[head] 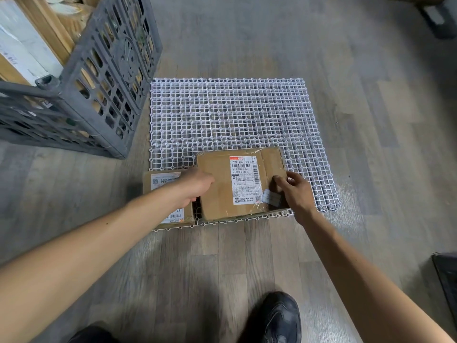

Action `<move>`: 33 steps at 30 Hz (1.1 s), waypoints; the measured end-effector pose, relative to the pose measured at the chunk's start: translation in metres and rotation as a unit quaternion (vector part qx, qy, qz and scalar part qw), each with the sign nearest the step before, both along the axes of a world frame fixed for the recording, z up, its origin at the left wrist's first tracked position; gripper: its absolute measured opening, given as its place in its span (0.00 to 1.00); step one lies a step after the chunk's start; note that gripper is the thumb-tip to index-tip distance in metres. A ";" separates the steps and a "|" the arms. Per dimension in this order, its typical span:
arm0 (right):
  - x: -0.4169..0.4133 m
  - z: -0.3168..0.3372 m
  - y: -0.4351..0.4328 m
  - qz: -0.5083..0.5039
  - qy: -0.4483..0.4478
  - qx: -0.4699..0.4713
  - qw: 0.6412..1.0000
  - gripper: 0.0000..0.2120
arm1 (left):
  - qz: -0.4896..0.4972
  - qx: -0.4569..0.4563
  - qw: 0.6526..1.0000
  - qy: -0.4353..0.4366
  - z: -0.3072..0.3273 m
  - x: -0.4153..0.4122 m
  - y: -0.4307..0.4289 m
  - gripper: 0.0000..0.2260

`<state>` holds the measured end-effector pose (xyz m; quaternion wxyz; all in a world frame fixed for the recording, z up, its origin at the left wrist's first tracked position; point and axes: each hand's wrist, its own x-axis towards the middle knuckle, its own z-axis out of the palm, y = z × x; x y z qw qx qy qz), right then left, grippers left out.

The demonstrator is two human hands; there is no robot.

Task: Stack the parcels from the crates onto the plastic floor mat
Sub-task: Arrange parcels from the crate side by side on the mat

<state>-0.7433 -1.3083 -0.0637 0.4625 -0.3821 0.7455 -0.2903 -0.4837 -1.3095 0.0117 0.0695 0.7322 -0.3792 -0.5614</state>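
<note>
A white plastic grid mat [235, 115] lies on the wooden floor. On its near edge sits a brown cardboard parcel [222, 191] with a white shipping label. My left hand [197, 183] holds its left side, fingers hidden behind the edge. My right hand [295, 190] grips its right side, thumb on top. A second, lower cardboard parcel [158, 180] lies at the mat's near left corner, partly under my left forearm. A grey slatted crate [99, 78] with more parcels inside stands at the left.
Cardboard boxes [27, 53] are stacked behind the crate at the upper left. My black shoe [282, 318] is on the floor in front of the mat. A dark object [447, 276] shows at the right edge, another at the top right.
</note>
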 end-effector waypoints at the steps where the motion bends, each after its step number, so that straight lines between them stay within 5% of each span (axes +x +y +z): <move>1: 0.001 -0.001 0.000 0.004 0.003 -0.002 1.000 0.22 | -0.002 0.000 1.000 0.003 0.000 0.000 0.001 0.14; 7: 0.007 -0.001 0.002 0.003 0.021 -0.006 1.000 0.21 | -0.019 0.008 1.000 0.000 0.007 0.003 0.005 0.03; 14: 0.013 -0.004 0.004 -0.011 0.037 -0.004 0.999 0.22 | -0.032 -0.003 0.999 -0.009 0.008 0.007 0.005 0.20; 33: 0.014 -0.004 0.006 -0.008 0.042 0.001 0.999 0.24 | 0.038 0.023 0.999 0.009 0.011 0.011 0.003 0.25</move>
